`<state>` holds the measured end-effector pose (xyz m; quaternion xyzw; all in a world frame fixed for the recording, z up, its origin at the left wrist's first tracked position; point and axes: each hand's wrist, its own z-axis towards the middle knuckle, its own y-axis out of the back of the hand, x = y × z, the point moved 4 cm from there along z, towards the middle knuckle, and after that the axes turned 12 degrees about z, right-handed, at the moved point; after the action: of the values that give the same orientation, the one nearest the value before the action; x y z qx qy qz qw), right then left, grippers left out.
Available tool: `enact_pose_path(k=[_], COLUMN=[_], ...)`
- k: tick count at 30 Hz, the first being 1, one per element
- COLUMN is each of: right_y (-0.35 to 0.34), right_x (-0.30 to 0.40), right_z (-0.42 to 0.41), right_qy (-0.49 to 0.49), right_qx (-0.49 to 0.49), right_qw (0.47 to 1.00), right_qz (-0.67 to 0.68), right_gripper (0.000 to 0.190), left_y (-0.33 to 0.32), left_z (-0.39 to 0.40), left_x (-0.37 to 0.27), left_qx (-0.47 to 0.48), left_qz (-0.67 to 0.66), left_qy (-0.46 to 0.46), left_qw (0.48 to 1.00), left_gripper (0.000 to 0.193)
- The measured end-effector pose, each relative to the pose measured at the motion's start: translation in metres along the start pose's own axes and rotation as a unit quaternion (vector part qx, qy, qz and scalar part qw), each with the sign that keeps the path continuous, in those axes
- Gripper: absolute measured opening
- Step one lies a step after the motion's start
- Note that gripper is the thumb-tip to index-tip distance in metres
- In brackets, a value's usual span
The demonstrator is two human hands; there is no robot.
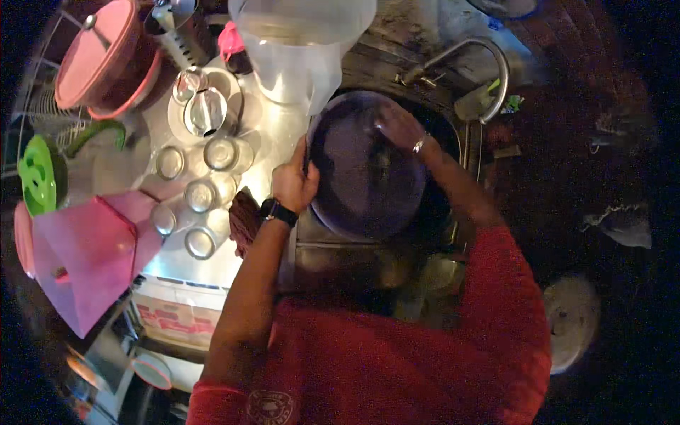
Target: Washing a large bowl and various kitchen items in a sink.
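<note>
A large round dark basin [366, 175] is tilted over the sink, its inside facing me. With a black watch on the wrist, my left hand [297, 183] grips the basin's left rim, thumb on the near side. My right hand [398, 127], blurred and with a silvery bracelet at the wrist, lies against the upper right of the basin's inside; its fingertips are hard to make out, and I cannot tell if it holds something. The curved metal faucet [499, 69] arches beyond the hand at upper right. A dark reddish cloth [244, 223] lies left of my left wrist.
Several upturned glasses [201, 195] stand on the lit counter at left, beside a pink plastic container [101, 249]. Behind them are a bowl with shiny metal items [204, 111], a pink-lidded pot [98, 53] and a large translucent container [303, 48]. A green plastic item [38, 175] stands far left.
</note>
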<state>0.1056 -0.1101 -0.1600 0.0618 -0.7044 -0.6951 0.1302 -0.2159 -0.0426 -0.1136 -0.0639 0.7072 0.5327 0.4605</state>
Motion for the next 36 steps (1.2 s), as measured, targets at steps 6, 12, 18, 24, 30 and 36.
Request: enact_pose_path(k=[6,12,18,24,30,36], right_y=[0.037,0.031,0.015,0.011,0.004,-0.037], right_x=[0.02,0.008,0.059,0.074,0.066,0.068], right_z=[0.035,-0.006,0.071,0.093,0.089,0.087], right_qy=[-0.085,-0.195,-0.228,-0.159,-0.266,-0.239], right_qx=[0.037,-0.257,-0.409,-0.472,-0.347,-0.287], right_qw=[0.989,0.945,0.864,0.832,0.884,0.873], right_qz=[0.111,0.058,0.182,0.243,0.163,0.314], right_gripper=[0.022,0.016,0.018,0.016,0.028,0.025], left_y=[0.001,0.001,-0.003,-0.004,0.001,0.001], left_z=[-0.001,0.001,0.001,0.001,0.0,0.0], left_x=[0.0,0.0,0.003,0.002,-0.002,-0.002], left_qx=[0.006,0.011,0.005,-0.019,-0.031,-0.013], left_qz=[0.013,0.008,0.008,0.013,0.022,0.008], left_qy=[0.004,0.02,0.022,-0.008,-0.003,0.014], left_qw=[1.0,1.0,1.0,1.0,0.999,1.0], left_gripper=[0.065,0.063,0.056,0.055,0.054,0.052])
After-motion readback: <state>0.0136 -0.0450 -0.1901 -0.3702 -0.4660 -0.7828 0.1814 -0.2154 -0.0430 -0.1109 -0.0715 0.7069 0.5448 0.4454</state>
